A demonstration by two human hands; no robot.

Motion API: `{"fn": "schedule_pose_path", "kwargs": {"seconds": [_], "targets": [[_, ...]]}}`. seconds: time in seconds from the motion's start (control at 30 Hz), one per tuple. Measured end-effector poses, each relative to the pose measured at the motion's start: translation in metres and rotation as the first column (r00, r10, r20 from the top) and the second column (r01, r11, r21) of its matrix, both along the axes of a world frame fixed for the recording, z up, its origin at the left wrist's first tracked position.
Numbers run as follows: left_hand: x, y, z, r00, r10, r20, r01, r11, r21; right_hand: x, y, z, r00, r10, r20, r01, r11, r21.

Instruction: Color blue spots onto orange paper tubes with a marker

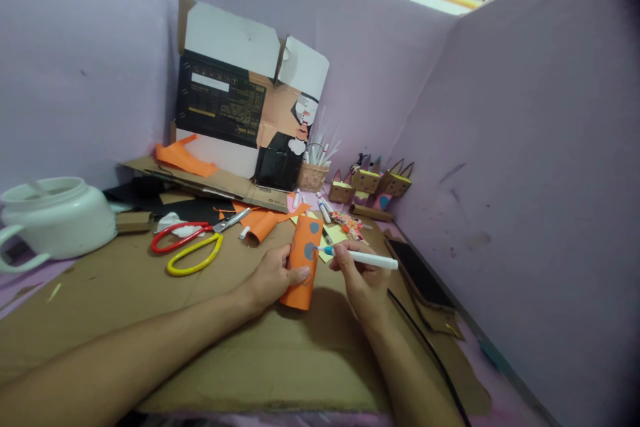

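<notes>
An orange paper tube [299, 296] with blue-grey dots stands tilted above the cardboard sheet [210, 360]. My left hand [273, 278] is closed around its lower left side, the thumb lying across the front. In my right hand [361, 280] is a white marker [373, 259] with a blue tip, held between thumb and fingers. The tip touches or nearly touches a dot on the tube's right side. Red and yellow handled scissors [200, 240] lie open to the left. Behind the tube are a second orange roll [261, 227] and a small white cap [244, 232].
A white pot [65, 227] stands at the far left. Flattened box card [220, 100] leans on the wall. Behind are a basket of markers [313, 177] and small cardboard figures [367, 180]. At right lie a phone [420, 273] and a black cable [425, 347].
</notes>
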State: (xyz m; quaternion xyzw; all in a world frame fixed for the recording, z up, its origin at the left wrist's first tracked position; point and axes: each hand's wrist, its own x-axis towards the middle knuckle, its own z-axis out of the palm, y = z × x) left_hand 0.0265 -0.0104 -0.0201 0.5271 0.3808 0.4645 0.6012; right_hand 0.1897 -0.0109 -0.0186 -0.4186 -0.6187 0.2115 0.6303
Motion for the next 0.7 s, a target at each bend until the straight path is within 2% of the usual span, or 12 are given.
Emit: {"fn": "schedule_pose_path", "kwargs": {"seconds": [0.53, 0.7], "targets": [[0.0002, -0.0001, 0.0000, 0.999, 0.022, -0.025, -0.022, 1.000, -0.014, -0.0009, -0.0002, 0.0026, 0.999, 0.042, 0.008, -0.042, 0.999, -0.034], [-0.0003, -0.0004, 0.0009, 1.000, -0.005, -0.006, 0.005, 1.000, -0.010, -0.0021, -0.0020, 0.0049, 0.999, 0.052, 0.003, -0.052, 0.998, -0.031]]}}
